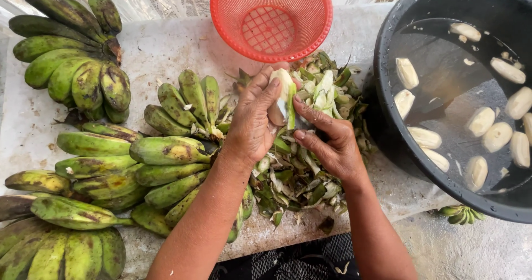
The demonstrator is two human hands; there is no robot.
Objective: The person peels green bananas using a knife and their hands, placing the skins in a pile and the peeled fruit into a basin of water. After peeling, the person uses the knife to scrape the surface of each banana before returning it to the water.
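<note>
Surface: pale, stained table [166,50] fills most of the frame, with clear plastic sheeting along the upper edge.
Tub: large black tub [382,91] at the right of the frame, holding water and about a dozen peeled banana pieces [481,121] floating in it.
Green bananas: several bunches of unpeeled green bananas [111,169] cover the left half, from the upper left corner down to the lower left; one small bunch [188,103] lies just left of the hands.
Basket: red plastic mesh basket [271,17] at the top centre, empty, its rim just above the hands.
Peel heap: pile of green peel scraps [293,180] at the centre, under and around both hands.
Left hand: left hand [252,122] at the centre, fingers closed around a half-peeled banana [284,94], held upright above the peel heap.
Right hand: right hand [332,144] just right of it, fingertips pinching the banana's green skin; whether it holds a blade cannot be told.
Small bunch: tiny green bunch [460,213] on the ground below the tub, lower right.
</note>
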